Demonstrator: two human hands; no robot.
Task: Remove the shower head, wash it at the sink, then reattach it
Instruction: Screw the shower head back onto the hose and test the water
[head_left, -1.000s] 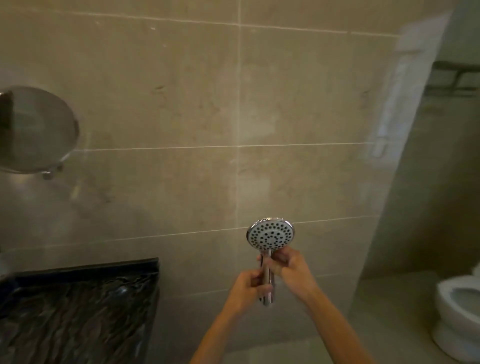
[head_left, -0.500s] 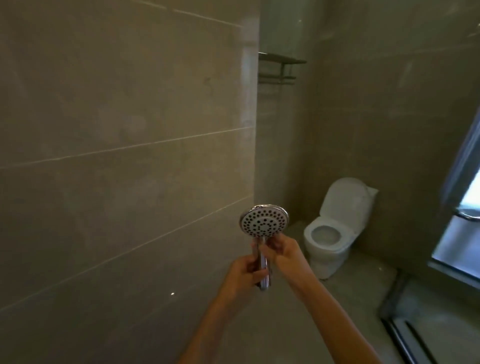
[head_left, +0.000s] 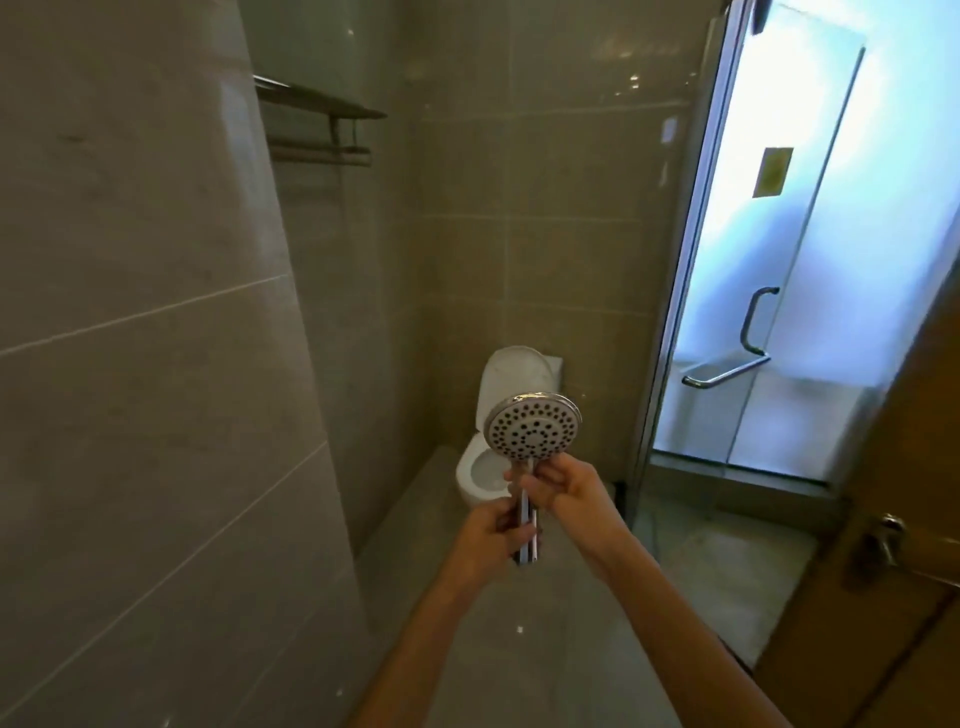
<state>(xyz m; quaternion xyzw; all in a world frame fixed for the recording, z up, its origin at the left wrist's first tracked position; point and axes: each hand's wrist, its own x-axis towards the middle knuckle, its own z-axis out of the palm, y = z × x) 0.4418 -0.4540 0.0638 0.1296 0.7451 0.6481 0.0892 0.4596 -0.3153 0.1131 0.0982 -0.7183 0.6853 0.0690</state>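
- Nearest of all, two bare forearms reach up from the bottom edge and meet on the shower head (head_left: 533, 427), which is held out in front of the person, detached from any hose.
- Its chrome handle stands nearly upright, and the round spray face with dark nozzle holes sits on top, turned toward the camera.
- Low on the handle, the left hand (head_left: 491, 538) grips it, fingers curled round the metal from the left side.
- Just above, right under the spray face, the right hand (head_left: 563, 490) holds the upper handle, thumb and fingers pinching it from the right.
- Both hands touch the handle; its bottom end pokes out below the left hand.
- Directly behind the shower head stands a white toilet (head_left: 493, 441), lid raised, on the grey tiled floor.
- Left of the shower head, a beige tiled wall (head_left: 156, 364) runs away from the camera, with a metal towel rack (head_left: 322, 124) high on the wall beyond its end.
- Right of the shower head, farther back, a glass shower door (head_left: 810, 260) glows bright, a curved bar handle on it.
- At the far right edge is a wooden door (head_left: 893, 571) with a metal lever.
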